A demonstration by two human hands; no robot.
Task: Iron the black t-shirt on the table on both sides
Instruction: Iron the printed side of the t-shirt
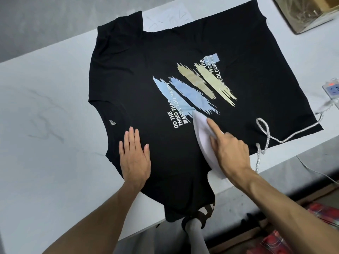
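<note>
Grasping the white iron, my right hand curled round its handle, with the index finger laid straight along the top toward the nose. The iron sat sole-down on the black t-shirt, and its nose touched the lower end of a pale blue stroke in the chest print, just beside the white lettering. My left hand lay released and flat on the fabric, fingers straight and close together, pressing the cloth to the left of the iron and apart from it. The t-shirt lay spread print-side up on the white table, with one part hanging over the near edge. A small silver triangle showed near the left-hand margin of the shirt. The iron's braided cord looped across the shirt's right corner and ran over the table toward a power strip at the right border. A cardboard box covered in clear plastic stood at the far right corner.
</note>
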